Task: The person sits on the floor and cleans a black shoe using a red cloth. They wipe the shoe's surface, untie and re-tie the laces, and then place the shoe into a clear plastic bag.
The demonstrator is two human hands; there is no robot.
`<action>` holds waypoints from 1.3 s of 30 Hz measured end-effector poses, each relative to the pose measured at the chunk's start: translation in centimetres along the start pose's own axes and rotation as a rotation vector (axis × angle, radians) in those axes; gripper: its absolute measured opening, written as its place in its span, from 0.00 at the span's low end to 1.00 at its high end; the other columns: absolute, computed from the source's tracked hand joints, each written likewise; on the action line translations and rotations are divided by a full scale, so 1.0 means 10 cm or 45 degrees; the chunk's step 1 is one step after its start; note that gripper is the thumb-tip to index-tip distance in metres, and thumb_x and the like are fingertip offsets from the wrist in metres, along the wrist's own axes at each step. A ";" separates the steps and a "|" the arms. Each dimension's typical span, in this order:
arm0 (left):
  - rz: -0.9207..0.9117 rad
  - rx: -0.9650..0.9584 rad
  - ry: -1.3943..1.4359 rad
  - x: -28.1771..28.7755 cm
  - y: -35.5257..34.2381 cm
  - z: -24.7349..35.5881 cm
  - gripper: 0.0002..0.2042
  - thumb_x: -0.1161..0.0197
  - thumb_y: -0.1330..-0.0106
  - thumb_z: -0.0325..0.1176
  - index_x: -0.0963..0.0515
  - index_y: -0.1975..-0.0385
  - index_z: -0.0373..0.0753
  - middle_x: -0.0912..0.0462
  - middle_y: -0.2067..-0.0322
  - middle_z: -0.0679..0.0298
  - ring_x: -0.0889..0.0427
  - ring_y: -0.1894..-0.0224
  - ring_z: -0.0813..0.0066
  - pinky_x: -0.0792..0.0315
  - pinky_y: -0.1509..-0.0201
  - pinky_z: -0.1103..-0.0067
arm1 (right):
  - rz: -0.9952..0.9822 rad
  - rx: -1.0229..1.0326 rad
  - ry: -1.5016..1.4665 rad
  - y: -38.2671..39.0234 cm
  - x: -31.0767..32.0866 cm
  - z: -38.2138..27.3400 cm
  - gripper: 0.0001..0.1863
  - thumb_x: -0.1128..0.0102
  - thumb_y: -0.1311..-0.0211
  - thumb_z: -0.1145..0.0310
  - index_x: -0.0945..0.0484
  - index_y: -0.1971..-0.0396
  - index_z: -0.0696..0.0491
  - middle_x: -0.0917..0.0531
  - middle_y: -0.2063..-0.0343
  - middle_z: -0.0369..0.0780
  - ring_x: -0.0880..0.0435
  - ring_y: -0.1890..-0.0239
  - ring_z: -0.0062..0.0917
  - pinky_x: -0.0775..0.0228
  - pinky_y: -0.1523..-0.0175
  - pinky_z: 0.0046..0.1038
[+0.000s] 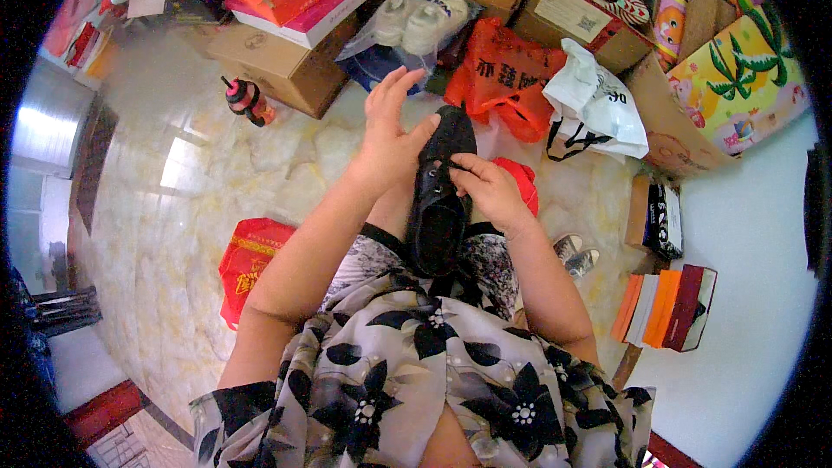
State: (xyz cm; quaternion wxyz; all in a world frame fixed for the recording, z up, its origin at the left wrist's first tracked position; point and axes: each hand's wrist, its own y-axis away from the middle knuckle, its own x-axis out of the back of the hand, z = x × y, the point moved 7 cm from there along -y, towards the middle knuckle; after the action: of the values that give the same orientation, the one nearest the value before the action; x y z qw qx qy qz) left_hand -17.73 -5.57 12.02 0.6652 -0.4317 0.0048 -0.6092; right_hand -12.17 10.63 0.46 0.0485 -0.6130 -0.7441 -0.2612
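Right fingers curl against the black shoe just left of them; I can't tell from here whether they're pinching it. Left fingers stand raised, spread, beside its toe.

The black lace-up shoe looks matt; at twelve o'clock sits a glossy transparent plastic bag, at one a crinkled red plastic bag; toward nine, smooth, glossy floor.
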 end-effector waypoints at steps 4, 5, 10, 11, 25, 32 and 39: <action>-0.256 0.404 0.381 -0.12 0.28 -0.26 0.10 0.42 0.47 0.25 0.28 0.64 0.39 0.25 0.60 0.63 0.26 0.57 0.69 0.33 0.54 0.74 | -0.025 -0.055 -0.169 0.01 -0.03 -0.14 0.11 0.47 0.43 0.69 0.26 0.62 0.57 0.26 0.73 0.30 0.31 0.73 0.13 0.39 0.65 0.15; -0.320 0.484 0.378 -0.16 0.39 -0.28 0.08 0.42 0.48 0.25 0.28 0.67 0.39 0.24 0.62 0.63 0.25 0.59 0.68 0.32 0.56 0.74 | -0.038 -0.040 -0.168 -0.02 -0.04 -0.13 0.10 0.47 0.43 0.68 0.26 0.63 0.57 0.26 0.74 0.30 0.32 0.73 0.12 0.39 0.65 0.14; -0.292 0.118 0.391 -0.05 0.46 0.15 0.08 0.43 0.51 0.23 0.27 0.69 0.38 0.23 0.72 0.60 0.25 0.69 0.66 0.31 0.64 0.75 | 0.036 0.056 -0.135 -0.10 -0.02 -0.13 0.08 0.48 0.41 0.68 0.24 0.69 0.58 0.28 0.76 0.29 0.33 0.74 0.11 0.40 0.67 0.15; -0.336 0.232 0.397 -0.06 0.45 0.15 0.10 0.42 0.52 0.24 0.27 0.67 0.38 0.23 0.71 0.59 0.26 0.70 0.66 0.31 0.65 0.74 | 0.063 0.078 -0.142 -0.09 -0.01 -0.16 0.08 0.48 0.41 0.68 0.25 0.70 0.58 0.28 0.76 0.29 0.33 0.74 0.11 0.40 0.67 0.15; -0.739 0.382 0.305 -0.28 0.46 -0.02 0.15 0.37 0.52 0.46 0.21 0.69 0.44 0.22 0.77 0.60 0.24 0.71 0.61 0.31 0.67 0.69 | 0.055 0.179 -0.521 0.00 0.15 -0.49 0.10 0.49 0.40 0.65 0.30 0.66 0.56 0.23 0.77 0.35 0.24 0.78 0.18 0.32 0.74 0.21; -0.932 0.215 0.296 -0.30 0.40 0.11 0.11 0.40 0.46 0.41 0.22 0.70 0.40 0.22 0.77 0.56 0.24 0.73 0.60 0.31 0.68 0.71 | 0.213 0.234 -0.135 0.07 0.21 -0.60 0.10 0.49 0.41 0.68 0.31 0.61 0.54 0.21 0.76 0.39 0.23 0.76 0.23 0.31 0.71 0.25; -0.938 0.086 0.495 -0.40 0.80 0.02 0.10 0.41 0.44 0.33 0.23 0.68 0.34 0.21 0.71 0.54 0.23 0.67 0.60 0.30 0.64 0.72 | 0.021 0.770 0.712 0.47 0.06 -0.78 0.13 0.46 0.49 0.74 0.28 0.61 0.59 0.23 0.65 0.43 0.24 0.62 0.34 0.33 0.56 0.28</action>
State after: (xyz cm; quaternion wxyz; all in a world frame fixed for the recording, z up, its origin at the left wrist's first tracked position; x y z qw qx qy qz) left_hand -12.23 -3.14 5.50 0.4035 -0.2595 -0.0445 -0.8763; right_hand -9.83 8.18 9.00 0.4289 -0.4826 -0.7404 -0.1870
